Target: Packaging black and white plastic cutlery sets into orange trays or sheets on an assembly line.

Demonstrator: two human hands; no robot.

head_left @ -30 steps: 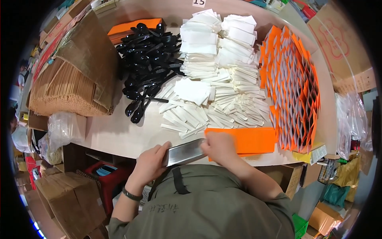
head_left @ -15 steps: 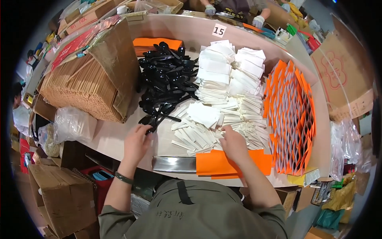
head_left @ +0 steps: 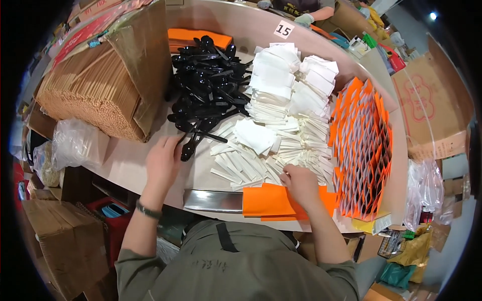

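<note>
Black plastic spoons (head_left: 207,80) lie heaped on the table (head_left: 130,165), left of centre, with white paper packets (head_left: 271,78) spread just to their right. Nearest the person, a shiny metal tray (head_left: 213,199) sits along the front edge, its right end at some flat orange sleeves (head_left: 266,201). Over those sleeves reaches the right hand (head_left: 303,183), fingers curled in beside the closest packets; from where I stand, I can't tell whether it has hold of one. The left hand (head_left: 163,158) is partly curled, fingertips right at the heap's nearest spoons, and again I can't make out a grip. Further in, a cardboard box (head_left: 143,65) packed with slim tan sticks (head_left: 88,93) stands on the left, and a row of upright orange sleeves (head_left: 361,150) on the right. Beyond the table's back wall, a co-worker's gloved hand (head_left: 304,19) shows.
</note>
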